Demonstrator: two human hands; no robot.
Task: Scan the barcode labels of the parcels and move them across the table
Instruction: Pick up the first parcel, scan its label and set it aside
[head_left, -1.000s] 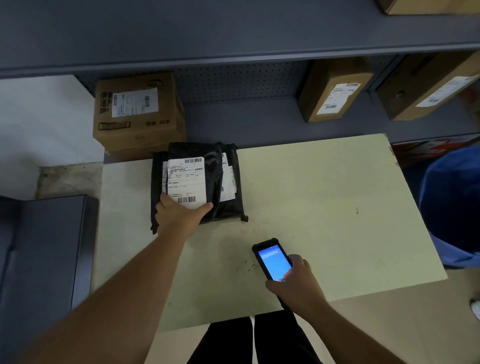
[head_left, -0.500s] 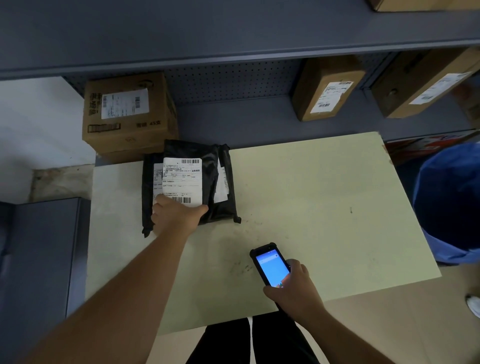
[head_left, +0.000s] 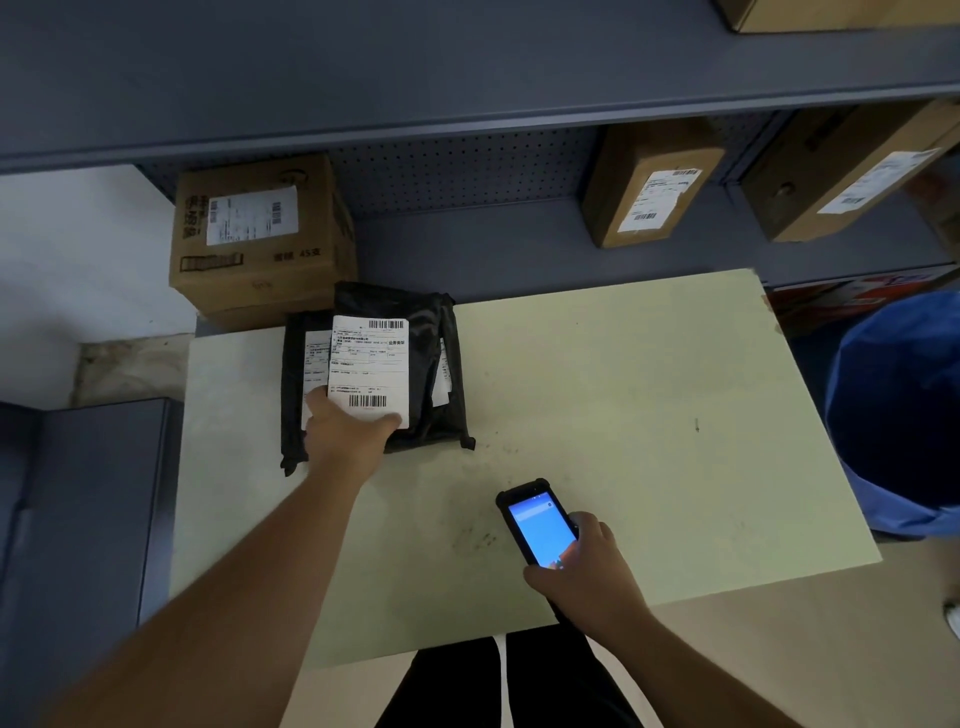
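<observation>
A small pile of black plastic parcels lies at the far left of the pale table (head_left: 623, 415). The top parcel (head_left: 421, 343) carries a white label with barcodes (head_left: 370, 364). My left hand (head_left: 345, 434) grips the near edge of this top parcel, thumb on the label. More black parcels (head_left: 298, 374) lie under it, each with a partly hidden label. My right hand (head_left: 589, 569) holds a black handheld scanner (head_left: 537, 522) with a lit blue screen, above the table's near middle and apart from the parcels.
A cardboard box (head_left: 260, 234) stands behind the parcels on a grey shelf. Two more labelled boxes (head_left: 649, 182) (head_left: 852, 171) lean at the back right. A blue bin or bag (head_left: 898, 410) sits right of the table. A grey cabinet (head_left: 88, 509) is at left.
My left hand has closed further on the top parcel's near edge and its front looks slightly raised. The scanner hand has drifted a little toward me.
</observation>
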